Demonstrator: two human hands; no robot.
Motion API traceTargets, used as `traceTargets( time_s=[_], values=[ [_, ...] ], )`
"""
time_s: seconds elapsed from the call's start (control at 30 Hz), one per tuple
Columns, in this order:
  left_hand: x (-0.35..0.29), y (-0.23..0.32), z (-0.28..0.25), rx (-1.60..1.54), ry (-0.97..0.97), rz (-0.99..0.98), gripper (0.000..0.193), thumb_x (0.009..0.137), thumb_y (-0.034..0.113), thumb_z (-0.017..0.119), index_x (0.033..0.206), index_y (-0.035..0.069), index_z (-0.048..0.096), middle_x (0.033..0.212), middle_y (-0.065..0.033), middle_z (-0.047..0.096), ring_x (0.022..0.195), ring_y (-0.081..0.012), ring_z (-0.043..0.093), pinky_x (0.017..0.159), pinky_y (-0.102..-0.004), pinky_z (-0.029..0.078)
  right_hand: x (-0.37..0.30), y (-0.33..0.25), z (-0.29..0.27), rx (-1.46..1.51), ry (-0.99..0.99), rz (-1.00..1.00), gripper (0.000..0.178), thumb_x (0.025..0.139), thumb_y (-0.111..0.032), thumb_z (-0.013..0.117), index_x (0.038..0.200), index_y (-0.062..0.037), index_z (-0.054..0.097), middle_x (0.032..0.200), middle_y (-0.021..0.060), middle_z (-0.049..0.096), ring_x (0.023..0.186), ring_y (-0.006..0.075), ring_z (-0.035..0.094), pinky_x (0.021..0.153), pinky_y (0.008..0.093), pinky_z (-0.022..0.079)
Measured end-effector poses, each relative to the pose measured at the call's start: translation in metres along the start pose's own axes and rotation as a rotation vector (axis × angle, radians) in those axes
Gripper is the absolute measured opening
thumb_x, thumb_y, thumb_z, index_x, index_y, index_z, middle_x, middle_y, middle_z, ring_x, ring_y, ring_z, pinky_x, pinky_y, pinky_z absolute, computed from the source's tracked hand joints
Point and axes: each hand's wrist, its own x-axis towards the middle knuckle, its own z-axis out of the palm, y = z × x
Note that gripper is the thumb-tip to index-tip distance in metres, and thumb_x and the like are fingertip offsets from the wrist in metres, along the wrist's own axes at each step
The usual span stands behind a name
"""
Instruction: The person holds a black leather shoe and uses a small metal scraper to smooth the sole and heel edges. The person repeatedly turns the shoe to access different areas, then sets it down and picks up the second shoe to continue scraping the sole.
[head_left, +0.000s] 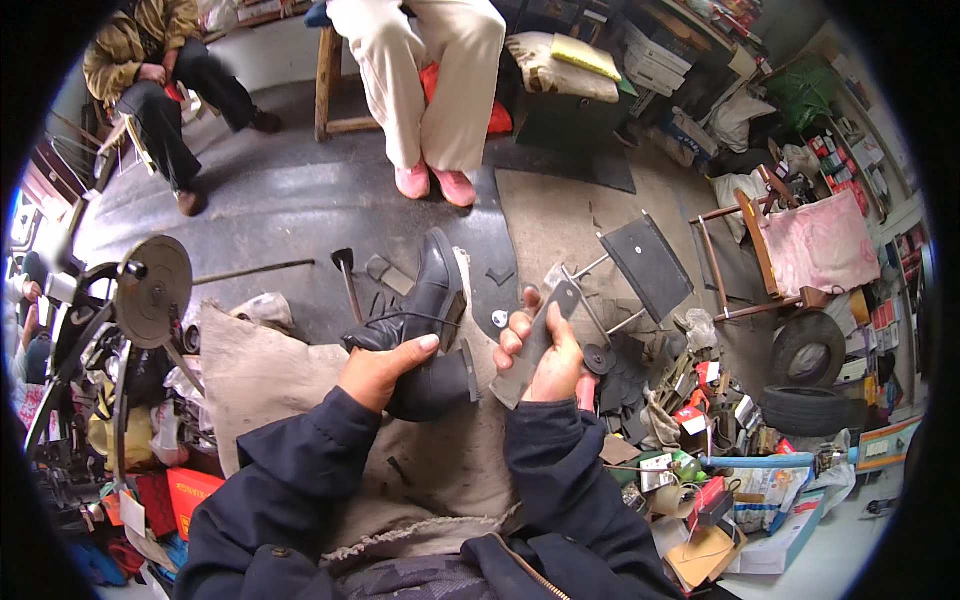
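A black lace-up boot [425, 295] lies across my lap, its toe pointing away and its sole turned to the right. My left hand [385, 372] is closed on the boot near the heel; the thumb lies on top and the fingers are hidden beneath. To the right of the sole, my right hand [545, 355] grips a flat grey metal knife [522, 368]. This knife is strip-shaped, with a hole at its upper end and a broad lower end angled toward the heel, apart from it. A beige cloth apron [275, 385] covers my lap under the boot.
Left stands a black metal machine with a round wheel [155, 290]. Beyond the boot are a small hammer-like tool [345, 270] and a folding stool [645, 265]. Scraps, boxes and tyres [805, 350] crowd the right. Two people sit opposite, one in pink shoes [455, 188].
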Motion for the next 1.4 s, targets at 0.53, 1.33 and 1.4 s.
traceTargets(
  time_s=[0.53,1.33,1.4],
  values=[
    [0.024,0.002,-0.024,-0.015,-0.143,-0.015,0.039,0.086,0.018,0.07,0.119,-0.001,0.061,0.107,-0.0021,0.063,0.094,-0.0119,0.057,0.084,-0.0297,0.048,0.035,0.008,0.003,0.14,-0.105,-0.018,0.048,0.098,-0.051,0.049,0.103,-0.0049,0.06,0.075,0.0025,0.046,0.059,0.0121,0.042,0.051,0.0283,0.036],
    [0.021,0.006,-0.048,-0.28,-0.143,-0.216,0.031,0.086,0.024,0.071,0.105,0.001,0.066,0.09,-0.0084,0.071,0.074,-0.0191,0.069,0.071,-0.0324,0.057,-0.044,0.006,0.054,-0.683,-0.125,-0.045,0.03,0.099,-0.026,0.051,0.114,0.0007,0.054,0.075,0.0077,0.059,0.046,0.0092,0.045,0.044,0.0273,0.041],
    [0.024,0.009,-0.051,-0.251,-0.075,-0.185,0.032,0.086,0.024,0.071,0.107,0.0,0.065,0.092,-0.0083,0.071,0.076,-0.0191,0.07,0.072,-0.0324,0.057,-0.044,0.001,0.058,-0.948,-0.193,0.124,0.033,0.1,-0.025,0.051,0.116,0.0034,0.053,0.075,0.01,0.06,0.045,0.01,0.047,0.043,0.0286,0.044]
  ],
)
